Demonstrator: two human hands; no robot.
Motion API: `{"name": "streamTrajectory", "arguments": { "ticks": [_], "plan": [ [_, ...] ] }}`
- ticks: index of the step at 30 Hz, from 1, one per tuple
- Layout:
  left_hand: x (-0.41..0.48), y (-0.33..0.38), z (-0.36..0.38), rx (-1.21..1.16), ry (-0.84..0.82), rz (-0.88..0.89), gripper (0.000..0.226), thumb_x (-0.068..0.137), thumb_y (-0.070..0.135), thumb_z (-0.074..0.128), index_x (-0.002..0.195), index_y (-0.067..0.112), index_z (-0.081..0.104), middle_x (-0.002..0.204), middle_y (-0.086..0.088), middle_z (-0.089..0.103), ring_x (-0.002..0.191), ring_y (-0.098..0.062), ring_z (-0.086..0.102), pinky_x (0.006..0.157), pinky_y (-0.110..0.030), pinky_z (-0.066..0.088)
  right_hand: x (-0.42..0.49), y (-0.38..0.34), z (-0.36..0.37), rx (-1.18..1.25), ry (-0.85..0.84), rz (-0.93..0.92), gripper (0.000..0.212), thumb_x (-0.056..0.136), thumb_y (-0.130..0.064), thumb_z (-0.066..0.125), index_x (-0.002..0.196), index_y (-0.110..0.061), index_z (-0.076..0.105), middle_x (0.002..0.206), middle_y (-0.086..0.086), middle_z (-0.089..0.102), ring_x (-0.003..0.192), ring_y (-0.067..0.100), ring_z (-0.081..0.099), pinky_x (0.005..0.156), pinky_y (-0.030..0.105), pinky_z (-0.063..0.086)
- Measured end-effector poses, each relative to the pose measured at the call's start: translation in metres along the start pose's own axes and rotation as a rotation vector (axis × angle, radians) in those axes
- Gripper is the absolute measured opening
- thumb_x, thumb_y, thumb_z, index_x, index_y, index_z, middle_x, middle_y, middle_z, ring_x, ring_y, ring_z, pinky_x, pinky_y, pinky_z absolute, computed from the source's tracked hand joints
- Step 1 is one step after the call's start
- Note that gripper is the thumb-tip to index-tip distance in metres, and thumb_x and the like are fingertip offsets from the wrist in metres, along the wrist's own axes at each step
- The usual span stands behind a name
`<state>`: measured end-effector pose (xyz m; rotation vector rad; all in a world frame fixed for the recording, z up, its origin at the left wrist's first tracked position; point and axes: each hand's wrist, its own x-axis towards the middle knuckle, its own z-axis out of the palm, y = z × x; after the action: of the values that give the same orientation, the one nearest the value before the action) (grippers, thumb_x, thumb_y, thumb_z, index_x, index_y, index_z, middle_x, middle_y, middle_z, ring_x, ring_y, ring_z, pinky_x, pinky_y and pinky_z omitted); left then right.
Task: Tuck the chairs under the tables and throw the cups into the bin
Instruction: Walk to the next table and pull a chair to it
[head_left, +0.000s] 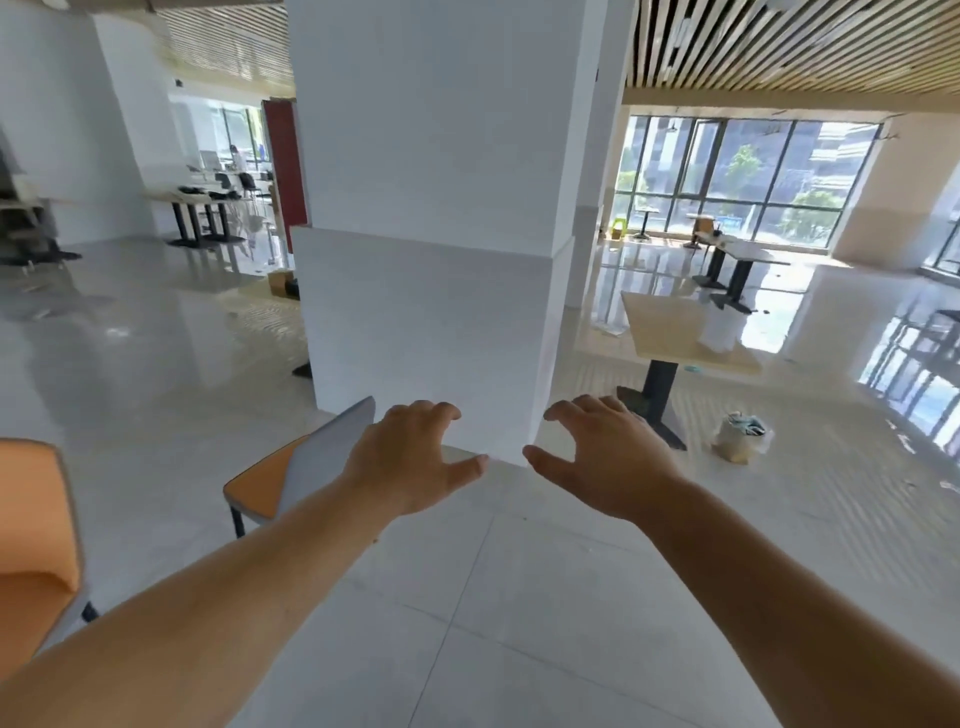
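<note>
An orange chair (36, 525) was cut off by the frame's left edge, and a second orange-seated chair with a grey back (291, 473) was seen just beyond it on the pale tiled floor (467, 597), near the foot of a broad white pillar (431, 234). Both bare forearms were stretched forward over the floor. The left hand (410, 462) was held just right of the grey chair back, fingers spread and curled, nothing gripped; whether the wrist touched the back could not be told. The right hand (608, 457) was held beside it, likewise spread and empty. Further right, a light wooden table (670, 332) on a black pedestal was seen carrying a blurred white object (719, 332), too indistinct to identify, and a white bag-lined bin (740, 436) was standing on the floor near the table's base.
</note>
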<state>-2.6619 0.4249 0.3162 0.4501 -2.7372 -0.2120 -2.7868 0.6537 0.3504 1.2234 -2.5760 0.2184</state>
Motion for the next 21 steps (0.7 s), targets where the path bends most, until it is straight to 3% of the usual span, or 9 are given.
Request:
{"name": "streamTrajectory", "arguments": {
  "ticks": [4, 11, 15, 21],
  "plan": [
    [0.065, -0.05, 0.052, 0.039, -0.067, -0.131, 0.085, 0.082, 0.086, 0.045, 0.147, 0.032, 0.043, 0.155, 0.003, 0.045, 0.138, -0.022, 0.042, 0.102, -0.045, 0.043, 0.094, 0.041, 0.071, 0.029, -0.057, -0.074, 0.083, 0.085, -0.09, 0.024, 0.138, -0.034, 0.056, 0.135, -0.006, 0.062, 0.128, 0.02, 0.053, 0.103, 0.042, 0.044],
    [0.164, -0.13, 0.098, 0.136, -0.17, -0.424, 0.096, 0.078, 0.093, 0.039, 0.152, 0.031, 0.04, 0.154, 0.006, 0.046, 0.135, -0.019, 0.044, 0.101, -0.04, 0.046, 0.282, 0.08, 0.164, 0.143, -0.184, -0.222, 0.089, 0.081, -0.093, 0.021, 0.14, -0.034, 0.052, 0.131, -0.009, 0.061, 0.127, 0.018, 0.05, 0.099, 0.038, 0.046],
    [0.219, -0.172, 0.111, 0.116, -0.119, -0.552, 0.09, 0.074, 0.092, 0.038, 0.144, 0.035, 0.044, 0.14, 0.012, 0.052, 0.125, -0.015, 0.048, 0.096, -0.044, 0.048, 0.379, 0.064, 0.207, 0.219, -0.21, -0.318, 0.082, 0.084, -0.089, 0.029, 0.142, -0.035, 0.048, 0.134, -0.01, 0.059, 0.13, 0.017, 0.046, 0.097, 0.038, 0.046],
    [0.268, -0.247, 0.166, 0.029, -0.133, -0.682, 0.095, 0.074, 0.095, 0.034, 0.149, 0.036, 0.039, 0.148, 0.01, 0.048, 0.132, -0.013, 0.043, 0.101, -0.038, 0.045, 0.491, 0.004, 0.276, 0.222, -0.303, -0.535, 0.085, 0.082, -0.089, 0.025, 0.144, -0.036, 0.046, 0.136, -0.013, 0.056, 0.127, 0.014, 0.046, 0.101, 0.034, 0.044]
  ]
}}
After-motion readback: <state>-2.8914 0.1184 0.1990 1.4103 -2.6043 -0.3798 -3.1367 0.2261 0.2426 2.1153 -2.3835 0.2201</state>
